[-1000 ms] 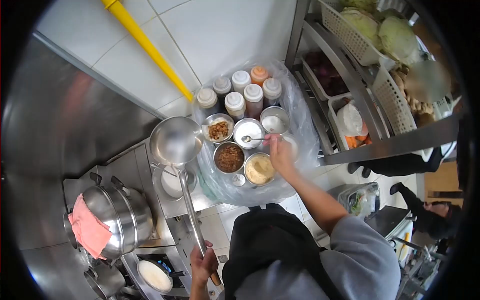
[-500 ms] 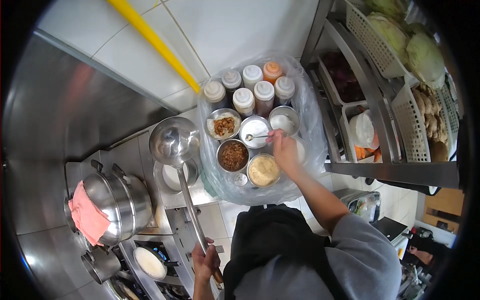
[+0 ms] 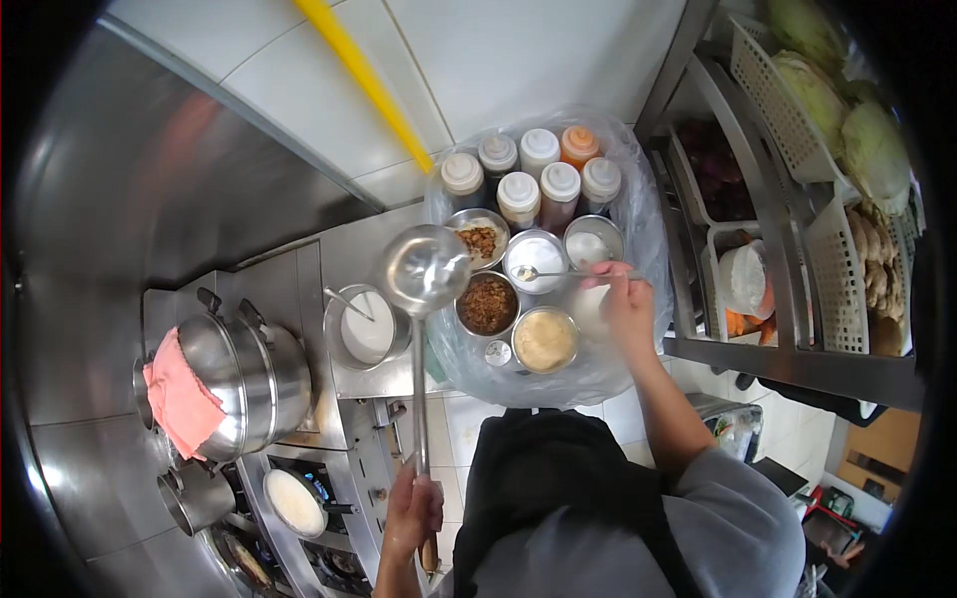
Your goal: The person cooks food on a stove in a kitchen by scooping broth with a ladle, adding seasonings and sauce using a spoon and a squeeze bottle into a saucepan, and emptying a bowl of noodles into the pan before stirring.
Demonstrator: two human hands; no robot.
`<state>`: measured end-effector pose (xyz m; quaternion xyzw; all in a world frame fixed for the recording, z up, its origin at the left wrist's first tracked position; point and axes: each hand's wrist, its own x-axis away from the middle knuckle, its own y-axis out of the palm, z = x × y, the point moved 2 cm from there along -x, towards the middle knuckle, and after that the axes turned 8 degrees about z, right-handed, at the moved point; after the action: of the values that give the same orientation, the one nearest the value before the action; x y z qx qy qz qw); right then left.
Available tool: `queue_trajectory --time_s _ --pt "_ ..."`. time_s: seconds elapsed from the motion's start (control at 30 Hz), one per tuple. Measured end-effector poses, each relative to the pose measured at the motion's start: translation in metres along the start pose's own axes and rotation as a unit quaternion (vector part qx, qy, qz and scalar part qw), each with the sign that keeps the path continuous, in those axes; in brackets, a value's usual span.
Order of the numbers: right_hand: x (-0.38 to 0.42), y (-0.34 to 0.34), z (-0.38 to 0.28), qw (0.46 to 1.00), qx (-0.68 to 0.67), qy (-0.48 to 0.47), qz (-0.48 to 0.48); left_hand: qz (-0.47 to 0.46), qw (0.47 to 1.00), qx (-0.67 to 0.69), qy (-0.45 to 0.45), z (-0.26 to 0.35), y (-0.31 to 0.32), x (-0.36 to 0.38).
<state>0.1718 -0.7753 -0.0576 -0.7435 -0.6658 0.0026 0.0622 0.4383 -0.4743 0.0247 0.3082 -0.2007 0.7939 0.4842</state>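
Note:
My left hand (image 3: 413, 513) is wrapped round the handle of a large metal ladle (image 3: 427, 267). Its bowl hangs over the left edge of the plastic-covered surface, partly over a bowl of browned bits (image 3: 478, 240). Between the fingers of my right hand (image 3: 628, 311) is a small metal spoon (image 3: 570, 274); its tip is over a bowl of white powder (image 3: 534, 254), with a little pale stuff on it. Nearby are a bowl of brown crumbly seasoning (image 3: 487, 304), a bowl of tan powder (image 3: 545, 341) and another white-filled bowl (image 3: 590, 245).
Several squeeze bottles (image 3: 560, 189) stand behind the bowls. To the left are a pot of white liquid (image 3: 367, 334), a big lidded pot (image 3: 261, 384) with a pink cloth (image 3: 181, 394), and a pan (image 3: 296, 501) on the stove. A metal shelf (image 3: 797, 364) with vegetable baskets is at right.
The ladle has swung right, away from the pot of white liquid, toward the seasoning bowls. My right hand has shifted right, farther from the spoon's tip. The whole view has moved slightly.

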Motion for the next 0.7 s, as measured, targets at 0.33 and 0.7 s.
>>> queue_trajectory --time_s 0.33,0.7 --pt "0.006 0.013 -0.014 0.997 -0.059 -0.046 -0.012 -0.063 0.994 -0.053 -0.068 0.020 0.026 0.012" --pt "0.044 -0.028 0.002 0.953 0.191 -0.236 0.019 0.017 0.998 -0.003 -0.055 -0.002 0.000 0.032"
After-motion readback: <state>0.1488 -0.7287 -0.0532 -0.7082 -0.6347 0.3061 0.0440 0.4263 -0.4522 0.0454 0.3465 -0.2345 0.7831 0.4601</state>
